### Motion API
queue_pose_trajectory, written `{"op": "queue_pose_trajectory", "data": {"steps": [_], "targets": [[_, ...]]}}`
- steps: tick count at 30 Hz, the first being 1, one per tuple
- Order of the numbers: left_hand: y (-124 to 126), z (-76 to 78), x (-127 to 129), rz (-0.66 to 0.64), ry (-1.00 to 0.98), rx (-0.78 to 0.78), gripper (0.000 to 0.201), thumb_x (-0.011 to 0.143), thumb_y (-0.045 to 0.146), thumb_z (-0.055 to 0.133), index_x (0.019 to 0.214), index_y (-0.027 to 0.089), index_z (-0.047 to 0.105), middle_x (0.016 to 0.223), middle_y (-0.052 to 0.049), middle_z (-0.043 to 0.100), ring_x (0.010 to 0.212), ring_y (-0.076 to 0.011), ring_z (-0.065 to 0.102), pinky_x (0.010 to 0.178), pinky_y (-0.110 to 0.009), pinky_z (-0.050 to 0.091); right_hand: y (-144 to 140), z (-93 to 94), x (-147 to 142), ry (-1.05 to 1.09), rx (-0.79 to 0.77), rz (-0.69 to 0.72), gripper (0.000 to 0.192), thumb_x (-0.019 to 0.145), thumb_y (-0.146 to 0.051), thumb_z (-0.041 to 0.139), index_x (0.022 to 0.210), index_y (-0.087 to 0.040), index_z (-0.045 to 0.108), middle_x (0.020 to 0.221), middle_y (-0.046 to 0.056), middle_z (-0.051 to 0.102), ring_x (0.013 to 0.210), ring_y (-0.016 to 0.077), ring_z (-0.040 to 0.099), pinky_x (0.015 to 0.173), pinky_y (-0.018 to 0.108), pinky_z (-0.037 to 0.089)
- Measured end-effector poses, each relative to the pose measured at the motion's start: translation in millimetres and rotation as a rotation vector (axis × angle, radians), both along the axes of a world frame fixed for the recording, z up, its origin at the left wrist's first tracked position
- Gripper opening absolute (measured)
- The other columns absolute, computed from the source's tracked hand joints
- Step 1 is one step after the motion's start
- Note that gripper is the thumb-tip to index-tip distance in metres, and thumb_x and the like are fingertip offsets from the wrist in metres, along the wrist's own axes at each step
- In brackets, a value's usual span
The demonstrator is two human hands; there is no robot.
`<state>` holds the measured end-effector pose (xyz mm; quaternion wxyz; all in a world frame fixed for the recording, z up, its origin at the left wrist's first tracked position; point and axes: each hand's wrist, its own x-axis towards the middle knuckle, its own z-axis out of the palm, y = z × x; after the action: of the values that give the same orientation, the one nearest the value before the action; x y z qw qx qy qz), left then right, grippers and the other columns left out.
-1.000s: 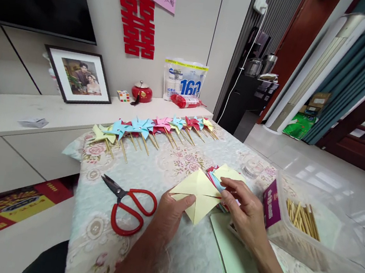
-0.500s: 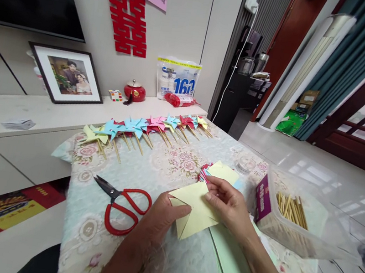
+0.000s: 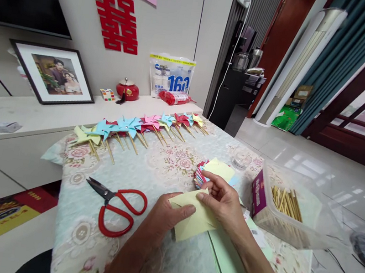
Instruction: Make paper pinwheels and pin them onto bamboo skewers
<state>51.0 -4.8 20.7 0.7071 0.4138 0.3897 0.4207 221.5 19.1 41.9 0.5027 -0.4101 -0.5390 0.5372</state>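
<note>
A pale yellow paper square [image 3: 195, 219] with cut slits is held between both hands above the table. My left hand [image 3: 170, 215] grips its left side, thumb pressed on top near the middle. With thumb and fingers, my right hand [image 3: 222, 203] pinches the upper right part. Beyond the right hand lies a pile of coloured paper pieces [image 3: 220, 169], yellow on top with red and blue edges. Green paper sheets [image 3: 227, 259] lie under the right forearm. Red-handled scissors [image 3: 116, 204] rest to the left of the left hand, blades spread.
Paper pinwheels on sticks [image 3: 128, 127] line the table's far edge. A clear plastic box [image 3: 296, 226] of sticks [image 3: 286, 203] stands at right, near a small round clear container [image 3: 241, 160]. Behind, a white cabinet [image 3: 46, 122] carries a picture frame [image 3: 55, 76] and a red pot [image 3: 128, 90].
My right fingers have shifted on the paper's upper right part, and its slit flaps now lie flatter, with less of a gap at the left. The camera view has turned slightly right.
</note>
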Motion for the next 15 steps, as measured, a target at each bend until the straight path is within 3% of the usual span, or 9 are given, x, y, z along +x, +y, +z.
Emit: {"op": "queue_pose_trajectory", "data": {"steps": [7,15], "targets": [[1.9,-10.5,5.2,0.062,0.056,-0.015,0.038,0.069,0.039,0.08,0.092,0.01,0.071,0.077,-0.005,0.074,0.066,-0.0179,0.064,0.063,-0.027,0.046,-0.5,1.7,-1.7,0.062,-0.023,-0.008,0.054,0.065,-0.023,0.084,0.116,-0.023,0.065,0.076,-0.003,0.064,0.069,0.0112,0.058,0.065,0.024,0.045],[2.3,-10.9,4.5,0.06,0.077,-0.006,0.037,0.07,0.038,0.08,0.092,0.01,0.071,0.078,-0.006,0.075,0.067,-0.018,0.065,0.064,-0.028,0.048,0.0,1.4,0.2,0.106,-0.019,-0.011,0.051,0.066,-0.02,0.082,0.115,-0.023,0.067,0.077,-0.003,0.066,0.071,0.0113,0.059,0.069,0.025,0.046]]}}
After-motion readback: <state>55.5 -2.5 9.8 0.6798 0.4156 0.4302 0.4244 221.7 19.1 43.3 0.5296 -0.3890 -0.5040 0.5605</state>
